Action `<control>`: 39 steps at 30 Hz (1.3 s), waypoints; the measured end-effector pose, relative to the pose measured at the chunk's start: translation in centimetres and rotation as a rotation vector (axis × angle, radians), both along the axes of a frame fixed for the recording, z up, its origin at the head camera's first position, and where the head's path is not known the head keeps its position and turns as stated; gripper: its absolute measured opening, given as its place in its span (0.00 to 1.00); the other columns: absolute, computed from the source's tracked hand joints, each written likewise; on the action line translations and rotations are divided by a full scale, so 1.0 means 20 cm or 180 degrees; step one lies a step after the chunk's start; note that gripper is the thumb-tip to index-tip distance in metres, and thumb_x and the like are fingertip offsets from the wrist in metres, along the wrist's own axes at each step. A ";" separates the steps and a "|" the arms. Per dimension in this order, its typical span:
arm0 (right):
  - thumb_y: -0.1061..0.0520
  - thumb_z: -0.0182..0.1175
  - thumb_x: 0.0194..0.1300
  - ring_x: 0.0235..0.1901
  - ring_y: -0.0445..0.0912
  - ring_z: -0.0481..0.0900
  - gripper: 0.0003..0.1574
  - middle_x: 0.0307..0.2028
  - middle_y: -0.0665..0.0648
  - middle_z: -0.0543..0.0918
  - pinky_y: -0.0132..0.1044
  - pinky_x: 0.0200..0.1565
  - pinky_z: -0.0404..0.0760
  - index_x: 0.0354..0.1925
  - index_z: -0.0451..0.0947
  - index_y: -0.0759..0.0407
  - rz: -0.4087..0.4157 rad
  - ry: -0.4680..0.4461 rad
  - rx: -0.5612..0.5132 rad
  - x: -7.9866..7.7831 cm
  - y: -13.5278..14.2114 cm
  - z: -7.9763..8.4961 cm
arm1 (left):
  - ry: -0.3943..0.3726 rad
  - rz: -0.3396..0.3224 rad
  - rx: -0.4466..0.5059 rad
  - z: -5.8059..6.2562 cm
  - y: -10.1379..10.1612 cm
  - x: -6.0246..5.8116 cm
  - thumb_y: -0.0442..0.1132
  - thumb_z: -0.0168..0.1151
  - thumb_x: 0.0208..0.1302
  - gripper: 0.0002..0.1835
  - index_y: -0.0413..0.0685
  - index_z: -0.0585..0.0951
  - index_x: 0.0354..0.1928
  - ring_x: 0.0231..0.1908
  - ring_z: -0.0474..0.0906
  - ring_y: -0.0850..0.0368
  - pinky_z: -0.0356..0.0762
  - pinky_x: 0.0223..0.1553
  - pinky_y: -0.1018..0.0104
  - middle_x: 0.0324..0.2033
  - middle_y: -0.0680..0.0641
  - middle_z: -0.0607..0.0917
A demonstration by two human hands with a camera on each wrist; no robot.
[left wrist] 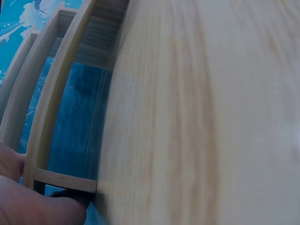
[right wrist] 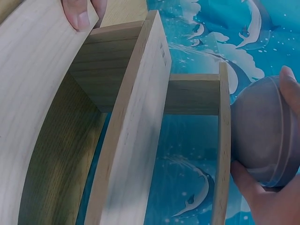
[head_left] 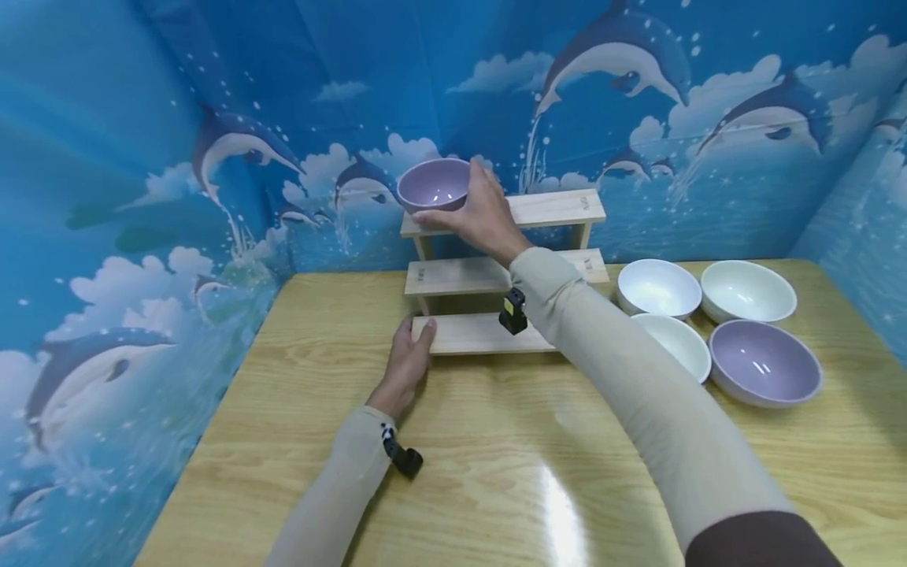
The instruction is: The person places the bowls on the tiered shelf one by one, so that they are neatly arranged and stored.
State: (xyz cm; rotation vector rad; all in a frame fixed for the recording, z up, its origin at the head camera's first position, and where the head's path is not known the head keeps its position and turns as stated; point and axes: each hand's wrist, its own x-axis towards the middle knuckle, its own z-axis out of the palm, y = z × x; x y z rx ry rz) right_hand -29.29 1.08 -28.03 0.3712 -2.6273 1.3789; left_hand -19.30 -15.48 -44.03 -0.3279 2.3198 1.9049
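A small purple bowl [head_left: 434,186] sits upright at the left end of the top tier of a wooden three-step shelf [head_left: 556,208]. My right hand [head_left: 482,211] grips its rim and side, thumb at the front and fingers toward the back. In the right wrist view the bowl [right wrist: 262,131] shows its outer wall right at the top board. My left hand [head_left: 407,358] holds the left end of the lowest board [head_left: 489,334], thumb on top. The left wrist view shows that hand's fingers [left wrist: 47,204] around the shelf's end, partly cut off by the frame.
Right of the shelf stand a white bowl [head_left: 659,288], a pale green bowl [head_left: 748,290], a second pale bowl [head_left: 676,345] partly behind the right sleeve, and a larger purple bowl [head_left: 765,362]. A dolphin-print backdrop [head_left: 453,79] rises behind the wooden table [head_left: 482,472].
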 end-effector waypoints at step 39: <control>0.31 0.76 0.51 0.78 0.53 0.47 0.78 0.80 0.58 0.48 0.58 0.73 0.59 0.81 0.40 0.56 0.0089 0.0125 0.0000 0.26 0.20 -0.05 | -0.0059 0.0039 -0.0102 0.00 0.01 0.00 0.55 0.47 0.79 0.38 0.46 0.50 0.80 0.77 0.47 0.46 0.47 0.77 0.48 0.78 0.43 0.54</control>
